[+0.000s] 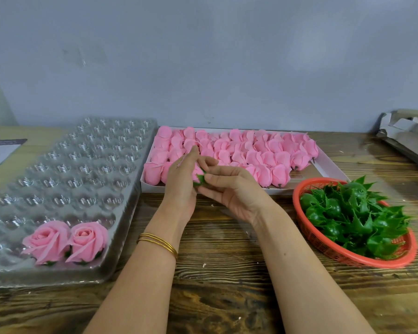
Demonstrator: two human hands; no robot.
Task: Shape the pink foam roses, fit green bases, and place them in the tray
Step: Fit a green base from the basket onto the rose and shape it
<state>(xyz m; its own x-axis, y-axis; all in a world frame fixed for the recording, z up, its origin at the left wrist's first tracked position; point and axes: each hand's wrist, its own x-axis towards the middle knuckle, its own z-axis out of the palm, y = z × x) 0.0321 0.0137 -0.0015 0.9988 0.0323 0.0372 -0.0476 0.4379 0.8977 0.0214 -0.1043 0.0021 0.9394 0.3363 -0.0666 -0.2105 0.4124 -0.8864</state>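
Observation:
My left hand (181,182) and my right hand (232,191) meet in front of the white box, together holding one pink foam rose (198,170) with a green base (201,178) at its bottom; my fingers hide most of it. The white box (328,165) behind is packed with several closed pink rose buds (263,150). On the left lies a clear plastic tray (65,165) with round wells. Two opened pink roses (68,239) with green bases sit in its near row.
An orange-red basket (348,256) with several green bases (348,213) stands on the right of the wooden table (227,273). Cardboard pieces (408,136) lie at the far right, a paper sheet (0,153) at the far left. A grey wall rises behind.

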